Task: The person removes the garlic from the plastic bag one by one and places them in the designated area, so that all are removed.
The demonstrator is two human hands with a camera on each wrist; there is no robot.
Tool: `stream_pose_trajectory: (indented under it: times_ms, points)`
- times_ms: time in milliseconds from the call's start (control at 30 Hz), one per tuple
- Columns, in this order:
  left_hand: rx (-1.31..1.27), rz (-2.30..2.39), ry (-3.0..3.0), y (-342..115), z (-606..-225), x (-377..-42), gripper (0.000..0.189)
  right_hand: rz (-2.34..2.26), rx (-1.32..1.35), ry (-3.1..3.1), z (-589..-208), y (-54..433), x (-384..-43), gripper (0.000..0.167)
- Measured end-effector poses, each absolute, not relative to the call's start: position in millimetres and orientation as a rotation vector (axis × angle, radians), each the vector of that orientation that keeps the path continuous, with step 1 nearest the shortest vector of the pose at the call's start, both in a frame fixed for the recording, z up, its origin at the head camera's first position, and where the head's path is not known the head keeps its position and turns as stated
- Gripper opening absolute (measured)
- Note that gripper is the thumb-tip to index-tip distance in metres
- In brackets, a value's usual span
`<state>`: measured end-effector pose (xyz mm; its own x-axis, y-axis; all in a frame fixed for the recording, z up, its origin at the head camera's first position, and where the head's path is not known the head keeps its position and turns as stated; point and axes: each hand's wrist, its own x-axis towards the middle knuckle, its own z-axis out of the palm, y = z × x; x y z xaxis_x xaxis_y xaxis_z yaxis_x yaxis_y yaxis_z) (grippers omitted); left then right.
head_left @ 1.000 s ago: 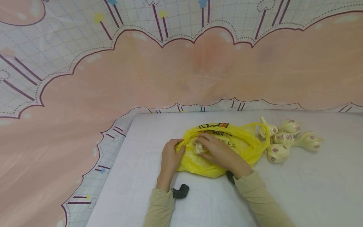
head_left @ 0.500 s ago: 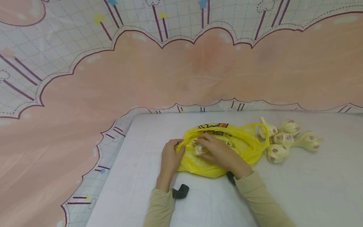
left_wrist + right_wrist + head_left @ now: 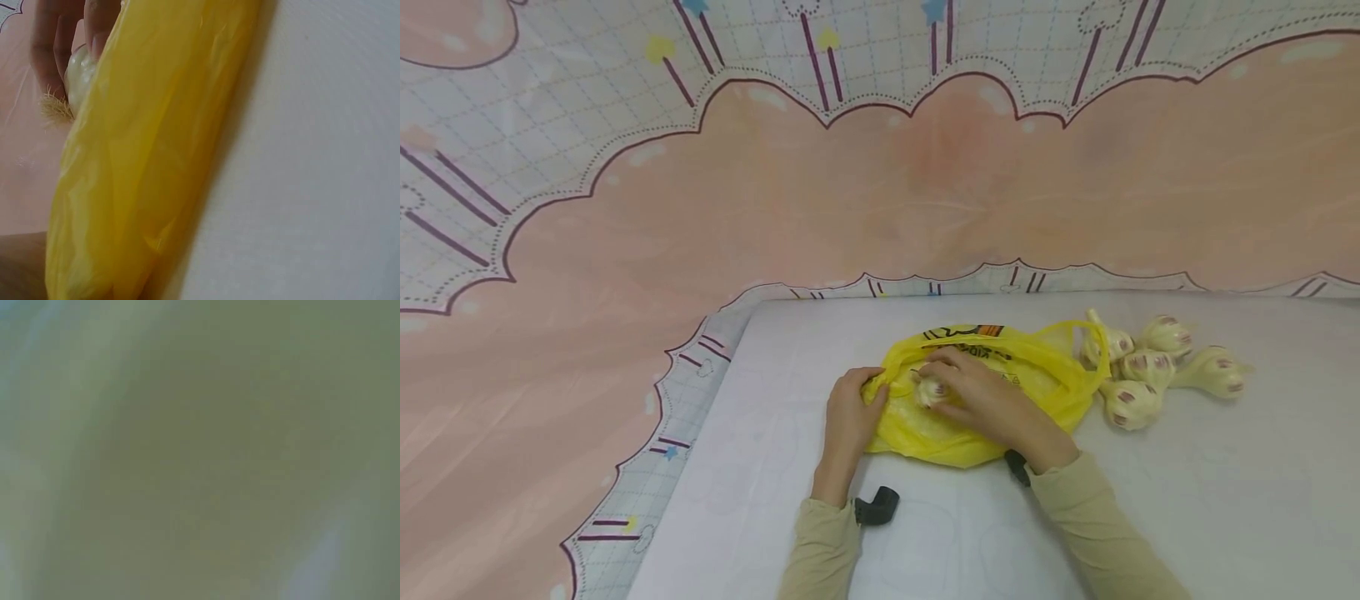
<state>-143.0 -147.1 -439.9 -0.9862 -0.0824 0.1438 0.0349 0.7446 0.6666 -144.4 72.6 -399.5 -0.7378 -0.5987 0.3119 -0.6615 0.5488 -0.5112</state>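
A yellow plastic bag (image 3: 917, 450) with dark print lies on the white table, its mouth spread. My left hand (image 3: 852, 412) grips the bag's left rim between thumb and fingers. Over the mouth, my right hand (image 3: 977, 396) holds a garlic bulb (image 3: 932, 392) by its fingertips. In the left wrist view the bag's yellow side (image 3: 150, 150) fills the middle; past it, fingers hold the garlic, whose root tuft (image 3: 56, 107) shows. Blur in the right wrist view hides all detail.
Several garlic bulbs (image 3: 1150, 367) lie clustered right of the bag, one partly behind its handle loop (image 3: 1103, 354). The white table (image 3: 955, 533) meets a patterned cloth backdrop (image 3: 865, 200) at the back and left.
My right hand and the garlic bulb have shifted slightly to the right. The bag's right side and handle loop have moved a little. My left hand keeps its place on the rim.
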Motion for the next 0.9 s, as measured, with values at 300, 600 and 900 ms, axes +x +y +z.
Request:
stream_pose_trajectory:
  times_ms: [300,600,900]
  points:
    - [0.040,-1.079,-2.772,-147.1,-440.1,-142.0,0.027,0.866,1.052,-2.683,-389.6,82.6,-140.8,0.040]
    - [0.035,-1.084,-2.762,-147.0,-439.7,-141.7,0.027,0.843,1.044,-2.662,-382.5,92.8,-139.5,0.041]
    - [0.036,-1.078,-2.765,-146.3,-438.9,-141.5,0.027,0.797,1.050,-2.626,-378.1,102.9,-136.9,0.042]
